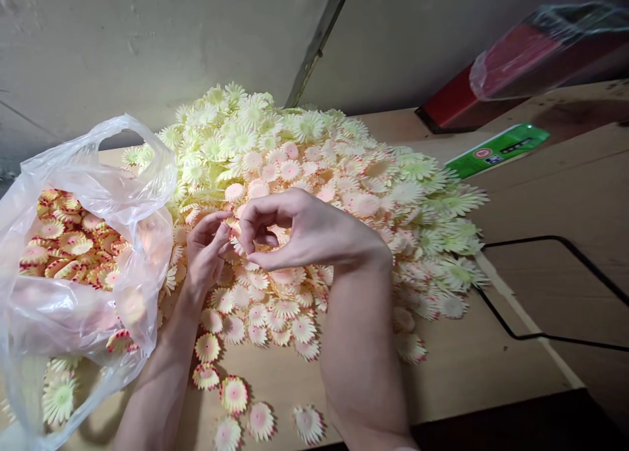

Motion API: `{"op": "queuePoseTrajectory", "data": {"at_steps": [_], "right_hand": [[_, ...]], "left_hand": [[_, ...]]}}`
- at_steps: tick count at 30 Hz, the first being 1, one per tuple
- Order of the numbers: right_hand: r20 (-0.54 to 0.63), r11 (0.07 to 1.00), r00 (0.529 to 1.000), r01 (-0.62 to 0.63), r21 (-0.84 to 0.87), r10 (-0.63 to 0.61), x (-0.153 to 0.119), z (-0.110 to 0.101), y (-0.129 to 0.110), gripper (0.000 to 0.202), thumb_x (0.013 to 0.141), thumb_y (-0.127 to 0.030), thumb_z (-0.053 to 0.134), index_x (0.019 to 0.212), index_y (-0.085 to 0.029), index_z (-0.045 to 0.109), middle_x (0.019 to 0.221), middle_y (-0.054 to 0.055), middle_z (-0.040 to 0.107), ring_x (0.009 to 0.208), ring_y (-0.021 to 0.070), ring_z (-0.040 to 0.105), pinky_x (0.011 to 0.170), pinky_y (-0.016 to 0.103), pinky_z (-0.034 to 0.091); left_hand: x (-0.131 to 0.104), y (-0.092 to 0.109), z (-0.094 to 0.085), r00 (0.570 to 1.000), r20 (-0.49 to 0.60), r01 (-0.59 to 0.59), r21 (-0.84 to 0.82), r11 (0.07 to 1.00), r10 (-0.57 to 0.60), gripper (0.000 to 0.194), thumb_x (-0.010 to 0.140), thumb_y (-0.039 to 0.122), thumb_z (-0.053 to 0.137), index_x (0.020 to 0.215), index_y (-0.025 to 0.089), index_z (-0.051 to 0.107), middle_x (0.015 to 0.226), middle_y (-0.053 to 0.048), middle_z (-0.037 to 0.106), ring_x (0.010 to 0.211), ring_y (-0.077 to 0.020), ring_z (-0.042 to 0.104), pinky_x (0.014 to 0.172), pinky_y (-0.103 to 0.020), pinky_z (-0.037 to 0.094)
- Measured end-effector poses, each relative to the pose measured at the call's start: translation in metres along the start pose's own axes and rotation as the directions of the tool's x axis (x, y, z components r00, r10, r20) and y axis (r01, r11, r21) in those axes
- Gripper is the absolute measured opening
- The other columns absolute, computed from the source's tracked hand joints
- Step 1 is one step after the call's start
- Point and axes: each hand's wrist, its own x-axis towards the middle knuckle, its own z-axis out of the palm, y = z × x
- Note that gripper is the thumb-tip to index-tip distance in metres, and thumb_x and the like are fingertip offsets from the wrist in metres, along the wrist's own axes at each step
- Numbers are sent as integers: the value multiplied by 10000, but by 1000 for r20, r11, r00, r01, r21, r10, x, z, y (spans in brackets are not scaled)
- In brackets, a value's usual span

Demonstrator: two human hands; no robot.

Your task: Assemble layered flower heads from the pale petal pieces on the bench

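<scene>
A large heap of artificial flower pieces (289,313), pale cream with pink centres and pink tips, lies under and around both hands. Over its near left part, my left hand (206,248) is closed, its thumb and fingers pinching at a small pale flower piece (236,241). My right hand (299,231) is beside it, wrist bent, thumb and forefinger closed in a pinch at the other side of this piece. Fingers and the similar heap behind partly hide its outline. Several loose flower pieces (234,394) lie on the table in front of the hands.
At left stands an open white plastic bag (83,313) holding red-tipped yellow flower pieces (73,241). Greenish-white flower pieces (240,136) form the heap's back and right. A green packet (496,151), a red plastic-wrapped box (511,64) and a black wire frame (565,241) are on the right.
</scene>
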Motion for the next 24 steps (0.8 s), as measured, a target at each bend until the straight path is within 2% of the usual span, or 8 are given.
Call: {"op": "queuePoseTrajectory", "data": {"at_steps": [4,10,12,14,16,18,20,24], "right_hand": [[67,999,997,-44,2,44,-2,-2,0,126,707,-42,705,727,-149,642,712,3,686,608,83,562,537,218,460],[221,997,975,16,76,-33,-10,-7,-12,139,734,-73,740,741,-161,634,696,-2,697,571,82,572,519,218,476],[103,997,994,39,71,-46,-11,-9,-11,150,744,-99,756,768,-169,626,726,2,704,600,91,595,540,224,490],[-134,1000,991,19,13,-17,-10,-11,-4,152,754,-137,768,797,-176,627,772,9,706,656,111,627,586,241,511],[-409,993,913,-46,-112,-4,-7,-13,6,155,751,-166,778,821,-181,640,818,19,701,708,132,636,630,264,517],[-564,958,825,-121,-261,-50,-3,-13,15,168,740,-169,785,837,-185,649,852,27,697,727,144,617,645,279,504],[-563,931,821,-125,-342,-97,1,-11,20,145,758,-163,763,855,-184,657,875,32,700,723,144,602,649,285,489],[-407,929,902,-20,-369,-142,8,-2,17,61,812,-161,696,859,-184,665,858,31,705,722,146,600,657,284,472]], "left_hand": [[-3,0,3,1000,12,9,32,999,-9,349,732,473,883,956,224,784,641,41,606,494,-39,492,451,-136,416],[-1,5,-1,1000,-27,17,35,999,-16,337,771,469,853,1000,237,768,740,32,647,589,-57,583,549,-160,535],[1,6,-4,1000,-25,-5,24,1000,6,372,767,487,852,1033,243,762,692,50,613,568,-51,570,566,-164,557],[2,6,-5,1000,-8,-1,16,1000,1,417,760,503,852,1074,249,752,677,57,608,563,-52,570,611,-190,594],[3,6,-5,1000,17,24,4,1000,-24,446,744,518,859,1077,248,740,688,59,626,579,-60,591,696,-248,640],[2,6,-3,999,29,46,-17,999,-45,447,714,515,882,1031,240,729,686,65,638,600,-68,617,780,-306,662],[2,6,-2,998,30,57,-38,998,-56,435,688,500,903,975,231,716,663,75,633,596,-66,627,822,-328,665],[2,6,-3,997,41,60,-38,998,-58,430,693,518,893,954,232,706,638,91,623,491,-37,562,846,-343,665]]}}
